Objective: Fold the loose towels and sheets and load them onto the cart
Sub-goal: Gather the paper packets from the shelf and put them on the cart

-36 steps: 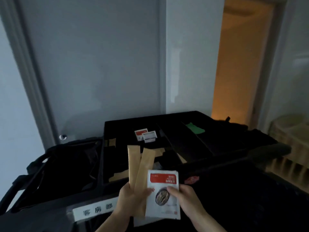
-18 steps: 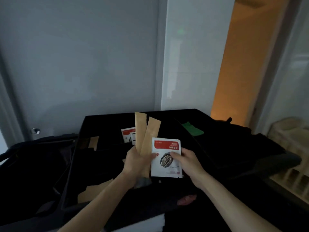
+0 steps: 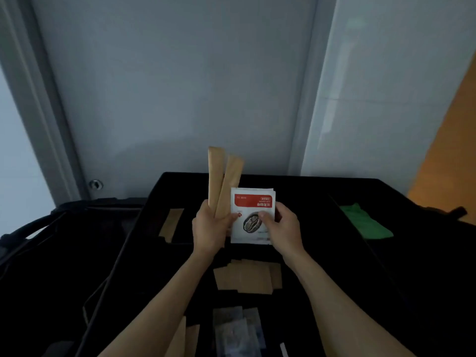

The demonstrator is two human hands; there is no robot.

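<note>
Against grey walls (image 3: 180, 86) stands the black cart (image 3: 309, 191), its trays holding brown envelopes (image 3: 247, 276) and perhaps a green cloth (image 3: 365, 222). Left hand (image 3: 208, 228) pinches two sticks (image 3: 221, 184); right hand (image 3: 283, 228) pinches a sachet (image 3: 251, 204).

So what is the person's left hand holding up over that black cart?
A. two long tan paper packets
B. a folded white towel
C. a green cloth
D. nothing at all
A: the left hand grips two long tan paper packets that stand upright, while the right hand pinches a white and red sachet beside them; the green cloth lies apart in a tray of the cart.
</note>
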